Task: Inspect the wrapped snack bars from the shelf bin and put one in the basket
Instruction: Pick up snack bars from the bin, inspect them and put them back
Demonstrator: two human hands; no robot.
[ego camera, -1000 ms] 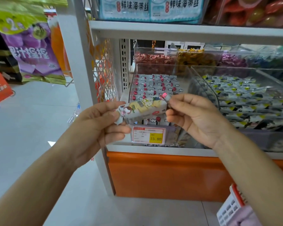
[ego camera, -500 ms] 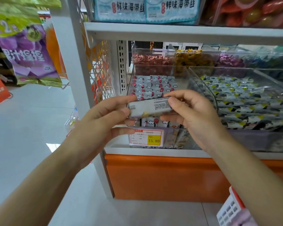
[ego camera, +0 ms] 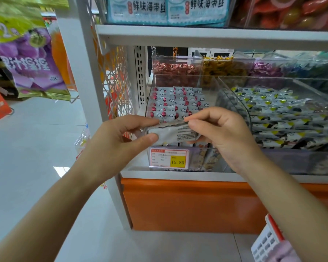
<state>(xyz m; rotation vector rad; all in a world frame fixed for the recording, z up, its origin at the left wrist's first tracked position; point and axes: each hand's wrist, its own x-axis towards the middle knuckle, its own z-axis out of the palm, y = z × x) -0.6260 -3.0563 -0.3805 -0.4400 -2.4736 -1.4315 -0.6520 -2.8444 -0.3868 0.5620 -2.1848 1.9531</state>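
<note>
Held before shelf bin (ego camera: 209, 87), well above basket (ego camera: 264, 241): snack bar (ego camera: 170, 134), gripped at one end by left hand (ego camera: 117, 142), seam flap pinched by right hand (ego camera: 222, 133). Turned over within last second, colourful front replaced by fine-print back. Read "鲜味海带丝" on packs (ego camera: 138, 10) overhead, "15.80" on price tag (ego camera: 168, 157).

the lower shelf (ego camera: 178, 174) is a white board over an orange base (ego camera: 187, 205), which stands on the pale floor (ego camera: 36, 148). on the board, at the front left, stands a clear bin (ego camera: 150, 99) filled with bars (ego camera: 178, 103) in white and red wrappers. a price tag (ego camera: 169, 158) with a yellow field is on its front wall. just beside it on the right is a bigger bin (ego camera: 273, 79) with packs (ego camera: 282, 114) in grey, black and yellow. behind them stand bins of red candies (ego camera: 175, 68), yellow candies (ego camera: 223, 67) and purple candies (ego camera: 265, 69). the upper shelf (ego camera: 197, 35) carries blue and white packets (ego camera: 165, 10).
</note>
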